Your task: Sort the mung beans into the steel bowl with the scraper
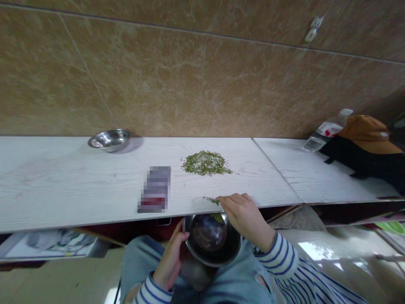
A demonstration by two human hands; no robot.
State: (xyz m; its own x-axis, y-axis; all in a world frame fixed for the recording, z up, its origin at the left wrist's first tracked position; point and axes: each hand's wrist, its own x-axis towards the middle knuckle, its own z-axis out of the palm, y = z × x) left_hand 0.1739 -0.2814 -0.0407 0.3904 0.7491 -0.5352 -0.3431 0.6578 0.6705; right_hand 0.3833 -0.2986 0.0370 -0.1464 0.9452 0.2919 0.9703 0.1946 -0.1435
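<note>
On the table, the pile lies right of the phone and bowl.

The left hand grips a stainless-steel bowl at its ten o'clock rim; the right hand has its fingertips at a thin green sprig. Viewed from that bowl, a loose green-and-white pile lies at twelve o'clock, a shallow metal basin between ten and eleven, a tilted plastic bottle between one and two.

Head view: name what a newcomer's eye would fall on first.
The eye would probably fall first on the green-and-white heap of small grains, spread mid-picture on the white tabletop. Next, likely, the shiny metal bowl that the left hand holds by its rim, just below the tabletop's near edge. The brown cap at the right might catch it too.
</note>
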